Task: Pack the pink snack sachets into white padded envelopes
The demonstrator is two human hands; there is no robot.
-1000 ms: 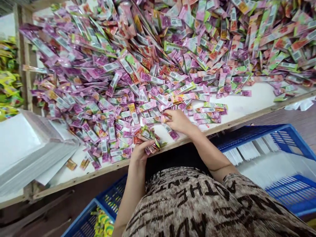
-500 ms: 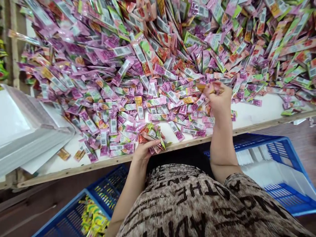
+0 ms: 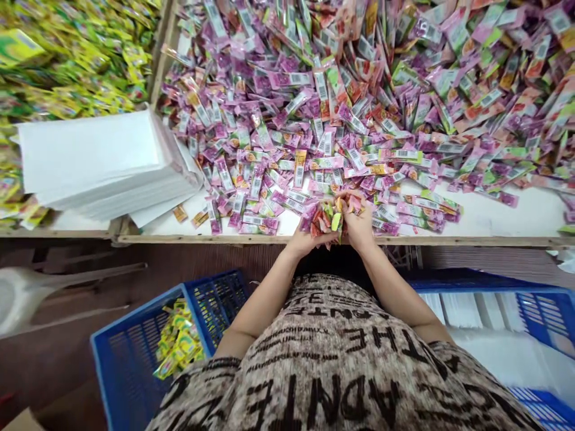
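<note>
A bunch of small stick packets (image 3: 324,220), red, pink, green and yellow, is gathered between my hands at the table's front edge. My left hand (image 3: 306,239) is closed round the bunch from the left and below. Against its right side is my right hand (image 3: 359,222), its fingers bent round more packets, some pink ones showing at the fingertips. Just beyond my hands spreads a large heap of stick packets (image 3: 287,114), mostly purple and pink with white barcode panels. Several lie loose beside my right hand.
A stack of white sheets (image 3: 99,161) lies at the left by a wooden divider (image 3: 162,48). Past it is a heap of yellow packets (image 3: 90,66). Blue crates stand below: one with yellow packets (image 3: 96,341) at left, one with white packs (image 3: 557,293) at right.
My right hand has come back from the heap to the bunch in my left hand, bringing packets. The view has turned left, showing more of the yellow heap and white stack.
</note>
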